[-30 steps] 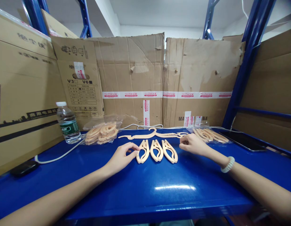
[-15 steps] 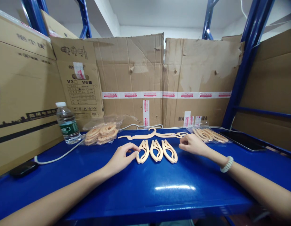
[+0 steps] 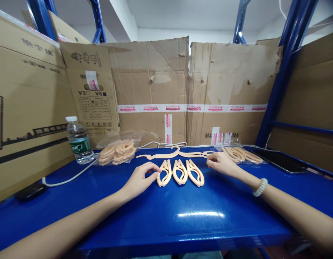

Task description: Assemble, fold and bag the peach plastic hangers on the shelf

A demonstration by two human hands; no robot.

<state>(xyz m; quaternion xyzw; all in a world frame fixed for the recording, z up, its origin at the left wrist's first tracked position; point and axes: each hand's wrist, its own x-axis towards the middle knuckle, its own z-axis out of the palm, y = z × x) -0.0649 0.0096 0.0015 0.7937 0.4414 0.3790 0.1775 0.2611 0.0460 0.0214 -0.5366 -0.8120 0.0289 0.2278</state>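
Note:
Three folded beige clothes hangers lie side by side on the blue table: the left folded hanger (image 3: 168, 175), the middle folded hanger (image 3: 179, 180) and the right folded hanger (image 3: 199, 177). My left hand (image 3: 141, 177) has its thumb and forefinger closed at the left rim of the left one. Behind the row lies an unfolded hanger (image 3: 163, 156), hook pointing away from me. My right hand (image 3: 222, 164) is curled closed beside that hanger's right end, partly covering it. I see nothing held in its fingers.
Clear bags of folded hangers sit at the back, a left bag (image 3: 118, 153) and a right bag (image 3: 243, 154). A water bottle (image 3: 79, 144) stands left, near a white cable (image 3: 69, 181) and a black device (image 3: 31, 191). A phone (image 3: 281, 161) lies right. Cardboard (image 3: 152, 90) walls the back.
The whole view has shifted very slightly. Both hands and the hangers keep their places relative to each other.

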